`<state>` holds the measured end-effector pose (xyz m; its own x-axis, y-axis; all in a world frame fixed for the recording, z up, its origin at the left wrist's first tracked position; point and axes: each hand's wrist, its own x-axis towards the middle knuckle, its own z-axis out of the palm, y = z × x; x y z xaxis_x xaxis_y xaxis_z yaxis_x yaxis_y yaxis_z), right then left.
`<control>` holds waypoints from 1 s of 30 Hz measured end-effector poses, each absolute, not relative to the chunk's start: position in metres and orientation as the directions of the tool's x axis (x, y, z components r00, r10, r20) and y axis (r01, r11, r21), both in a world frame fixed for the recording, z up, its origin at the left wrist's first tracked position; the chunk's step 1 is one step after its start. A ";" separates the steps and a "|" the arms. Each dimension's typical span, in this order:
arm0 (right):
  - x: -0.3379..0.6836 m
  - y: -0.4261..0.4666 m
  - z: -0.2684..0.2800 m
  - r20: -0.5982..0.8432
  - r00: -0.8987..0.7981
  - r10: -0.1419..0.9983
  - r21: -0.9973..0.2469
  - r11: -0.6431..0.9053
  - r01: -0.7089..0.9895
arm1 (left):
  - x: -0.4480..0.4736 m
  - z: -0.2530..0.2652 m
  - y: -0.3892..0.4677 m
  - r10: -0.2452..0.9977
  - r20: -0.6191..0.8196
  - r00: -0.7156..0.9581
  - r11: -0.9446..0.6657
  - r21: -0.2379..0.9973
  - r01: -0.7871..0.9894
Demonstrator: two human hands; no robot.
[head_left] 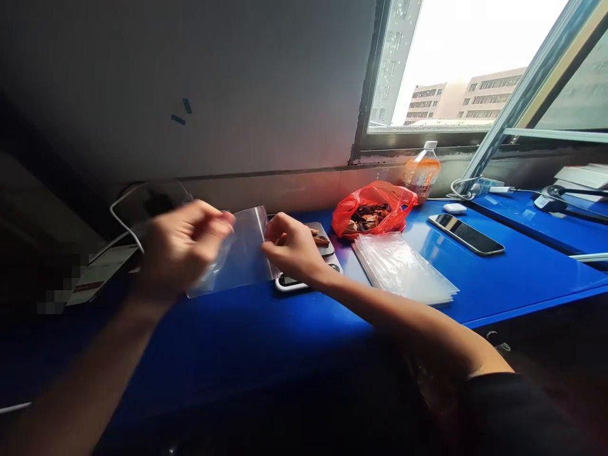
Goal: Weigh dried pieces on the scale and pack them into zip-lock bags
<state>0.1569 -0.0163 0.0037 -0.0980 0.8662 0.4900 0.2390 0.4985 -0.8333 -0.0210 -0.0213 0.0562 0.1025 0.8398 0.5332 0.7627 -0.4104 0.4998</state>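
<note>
A clear zip-lock bag [242, 250] stands tilted over the blue table, its zip edge toward the right. My right hand [294, 247] is closed in a pinch at that edge. My left hand [187, 244], blurred by motion, is in front of the bag's left side with its fingers curled in; whatever they hold is hidden. Partly behind my right hand is a white digital scale [327, 250] with brown dried pieces [320, 239] on its platform. To its right, a red plastic bag [342, 212] lies open, full of dark dried slices [373, 215].
A stack of clear bags [403, 269] lies in front of the red bag. Behind are an orange drink bottle [422, 172] and a white earphone case [455, 208]. A phone [465, 234] lies at right, near a metal frame [494, 139]. A white cable [126, 218] loops at left.
</note>
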 end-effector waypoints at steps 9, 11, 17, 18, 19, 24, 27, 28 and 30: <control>0.150 -0.028 -0.031 0.498 -0.166 0.851 -0.815 0.525 0.246 | 0.001 0.000 -0.013 0.949 0.146 0.280 -0.285 0.776 0.562; 0.148 -0.027 -0.031 0.486 -0.166 0.858 -0.812 0.514 0.277 | -0.002 0.000 -0.009 0.953 0.099 0.286 -0.242 0.814 0.527; 0.147 -0.029 -0.030 0.493 -0.153 0.857 -0.805 0.516 0.295 | -0.007 0.002 -0.006 0.937 -0.025 0.348 -0.138 0.889 0.437; 0.147 -0.030 -0.031 0.494 -0.156 0.855 -0.806 0.518 0.286 | -0.008 0.002 -0.006 0.934 -0.044 0.355 -0.117 0.901 0.418; 0.147 -0.030 -0.031 0.497 -0.157 0.853 -0.808 0.521 0.276 | -0.008 0.002 -0.007 0.932 -0.054 0.358 -0.102 0.909 0.405; 0.143 -0.030 -0.036 0.484 -0.094 0.870 -0.824 0.489 0.285 | -0.007 0.003 -0.009 0.934 -0.037 0.355 -0.124 0.899 0.420; 0.141 -0.030 -0.035 0.430 -0.139 0.892 -0.823 0.450 0.346 | -0.006 0.004 -0.009 0.927 0.043 0.373 -0.243 0.825 0.510; 0.141 -0.030 -0.034 0.417 -0.169 0.893 -0.809 0.449 0.379 | -0.006 0.004 -0.010 0.921 0.076 0.381 -0.295 0.776 0.557; 0.142 -0.030 -0.031 0.411 -0.215 0.886 -0.748 0.462 0.476 | -0.005 0.004 -0.012 0.913 0.137 0.385 -0.374 0.661 0.650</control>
